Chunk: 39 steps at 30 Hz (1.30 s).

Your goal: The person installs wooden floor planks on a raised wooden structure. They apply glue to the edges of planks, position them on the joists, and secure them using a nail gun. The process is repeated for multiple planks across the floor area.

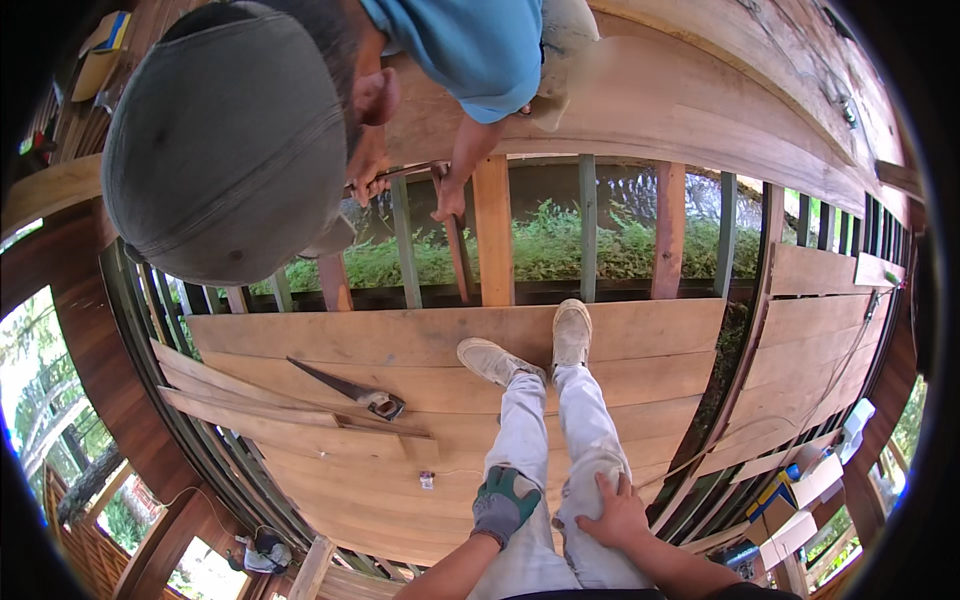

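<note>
My left hand (505, 510), in a grey and green glove, rests on my left trouser leg with fingers apart. My bare right hand (611, 516) lies spread on my right thigh. Both hold nothing. My shoes (572, 333) are on plank boards (630, 330). A handsaw (385, 404) lies left of my legs, near loose wooden strips (250, 415). Ahead, a co-worker in a blue shirt (450, 40) and grey cap (225, 150) leans over spaced joists (492, 230). One hand of theirs (450, 200) grips a wooden slat (459, 260), the other (370, 180) a dark bar or tool.
Open gaps between joists show greenery (540, 240) below, and a long gap borders the boards at right. Cardboard boxes (785, 540) sit at lower right, a cord (680, 470) crosses nearby, and a tool (270, 550) sits at lower left. A wide plank (700, 130) spans the far side.
</note>
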Tool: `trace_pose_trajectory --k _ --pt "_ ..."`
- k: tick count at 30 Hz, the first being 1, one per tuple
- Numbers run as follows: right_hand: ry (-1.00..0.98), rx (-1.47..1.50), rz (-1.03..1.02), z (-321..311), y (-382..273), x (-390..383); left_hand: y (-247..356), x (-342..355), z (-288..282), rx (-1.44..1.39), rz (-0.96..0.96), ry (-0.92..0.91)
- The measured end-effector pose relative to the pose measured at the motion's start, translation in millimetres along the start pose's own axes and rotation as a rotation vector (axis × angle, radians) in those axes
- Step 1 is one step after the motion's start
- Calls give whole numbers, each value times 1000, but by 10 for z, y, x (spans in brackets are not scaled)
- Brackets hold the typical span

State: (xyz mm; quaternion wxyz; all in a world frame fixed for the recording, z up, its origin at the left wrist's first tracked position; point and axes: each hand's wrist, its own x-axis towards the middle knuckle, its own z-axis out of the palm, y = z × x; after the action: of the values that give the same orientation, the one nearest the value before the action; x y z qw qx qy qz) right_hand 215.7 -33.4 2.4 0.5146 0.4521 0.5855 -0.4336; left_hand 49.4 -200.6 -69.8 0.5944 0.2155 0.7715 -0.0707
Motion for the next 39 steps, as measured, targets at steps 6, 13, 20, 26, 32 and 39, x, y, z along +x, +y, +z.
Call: trace_pose_trajectory --k 6,13,20,26,32,39 --pt "22 22 -33 54 80 -2 50 10 9 31 -27 -59" --pt "8 -59 -30 -22 61 18 93 -9 26 -6 -67 -60" --pt "10 -127 -33 -58 30 92 93 -15 94 -85 -54 -45" --pt "129 -53 -136 -17 144 672 141 -37 105 -99 -23 66" --pt "150 32 -339 -1134 -1374 2289 106 -33 9 -100 -43 -4" --pt "382 124 -598 -2519 -2437 2399 32 -23 55 -67 -46 12"
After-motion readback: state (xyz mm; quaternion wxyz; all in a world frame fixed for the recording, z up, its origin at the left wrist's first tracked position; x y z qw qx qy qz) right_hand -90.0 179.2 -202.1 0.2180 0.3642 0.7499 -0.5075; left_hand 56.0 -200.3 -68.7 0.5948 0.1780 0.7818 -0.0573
